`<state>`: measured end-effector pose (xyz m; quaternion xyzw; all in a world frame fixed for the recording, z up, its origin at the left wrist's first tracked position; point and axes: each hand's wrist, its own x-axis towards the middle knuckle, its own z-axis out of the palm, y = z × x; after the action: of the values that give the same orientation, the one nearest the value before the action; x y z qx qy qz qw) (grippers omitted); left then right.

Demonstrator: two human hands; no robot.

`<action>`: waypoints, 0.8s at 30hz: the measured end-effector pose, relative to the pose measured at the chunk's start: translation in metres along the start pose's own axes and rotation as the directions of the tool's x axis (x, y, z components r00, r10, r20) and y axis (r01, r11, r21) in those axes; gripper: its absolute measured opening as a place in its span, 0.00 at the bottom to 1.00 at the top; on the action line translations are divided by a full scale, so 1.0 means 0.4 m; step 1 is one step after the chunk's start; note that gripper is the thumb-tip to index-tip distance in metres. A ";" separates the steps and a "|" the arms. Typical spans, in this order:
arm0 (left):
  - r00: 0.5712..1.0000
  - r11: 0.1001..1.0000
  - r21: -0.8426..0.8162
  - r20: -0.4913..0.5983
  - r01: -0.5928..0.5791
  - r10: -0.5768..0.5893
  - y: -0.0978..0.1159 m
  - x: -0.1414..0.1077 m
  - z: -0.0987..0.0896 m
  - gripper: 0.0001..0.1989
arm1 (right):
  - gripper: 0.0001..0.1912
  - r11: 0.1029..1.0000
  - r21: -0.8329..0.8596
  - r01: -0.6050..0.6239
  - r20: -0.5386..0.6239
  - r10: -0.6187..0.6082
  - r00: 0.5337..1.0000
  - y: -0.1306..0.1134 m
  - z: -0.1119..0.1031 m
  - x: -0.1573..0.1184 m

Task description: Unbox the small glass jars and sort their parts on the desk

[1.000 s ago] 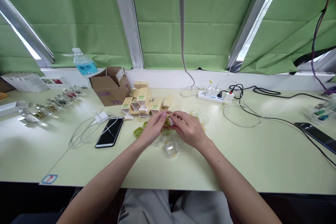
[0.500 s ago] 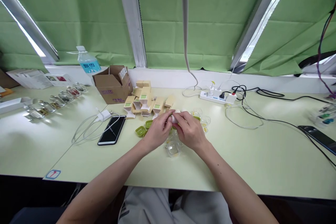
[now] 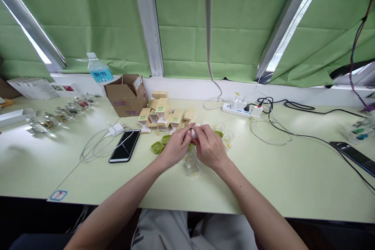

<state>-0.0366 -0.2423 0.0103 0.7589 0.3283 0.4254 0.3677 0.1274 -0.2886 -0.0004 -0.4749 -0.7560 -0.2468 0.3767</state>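
My left hand (image 3: 176, 145) and my right hand (image 3: 211, 146) meet at the middle of the table, fingers closed around a small white object (image 3: 194, 133) that they mostly hide. Below the hands lie clear plastic containers (image 3: 192, 167), and more clear ones (image 3: 228, 139) are to the right of my right hand. Small green trays (image 3: 157, 147) sit left of my left hand. Behind the hands is a pile of small tan cartons (image 3: 162, 110), some with green labels.
A brown cardboard box (image 3: 125, 95) and a water bottle (image 3: 99, 69) stand at the back left. A phone (image 3: 125, 145) lies beside a white cable and charger (image 3: 116, 129). Glass jars (image 3: 64, 113) line the left. A power strip (image 3: 242, 109) with cords is at the back right.
The view has shifted slightly. Both hands remain together around the white object, with the right fingers a little changed in position.
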 end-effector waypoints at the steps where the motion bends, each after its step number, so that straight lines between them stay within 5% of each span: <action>1: 1.000 1.000 0.009 -0.012 -0.013 0.013 -0.004 -0.001 0.000 0.20 | 0.14 1.000 0.009 0.000 0.009 0.000 1.000 0.001 0.001 0.000; 6: 0.997 0.994 0.084 -0.002 -0.074 0.074 -0.014 -0.002 -0.004 0.20 | 0.16 0.995 0.096 0.006 0.063 -0.012 0.998 0.011 0.003 0.001; 14: 0.997 0.994 0.086 -0.025 -0.065 0.067 0.002 -0.006 0.001 0.17 | 0.16 1.000 0.000 -0.008 0.029 0.008 1.000 0.002 0.009 -0.004; 19: 1.000 0.987 -0.162 0.003 0.017 -0.017 0.012 -0.005 -0.003 0.21 | 0.17 0.964 0.249 -0.095 -0.041 0.109 0.993 0.012 0.003 -0.003; 24: 0.988 0.932 -0.341 0.131 0.124 -0.083 0.000 0.006 -0.008 0.27 | 0.12 0.812 0.533 -0.240 -0.012 0.290 0.957 0.016 0.010 0.000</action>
<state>-0.0386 -0.2394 0.0124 0.6868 0.2658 0.4126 0.5362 0.1317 -0.2829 -0.0026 -0.4425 -0.7025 0.0027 0.5574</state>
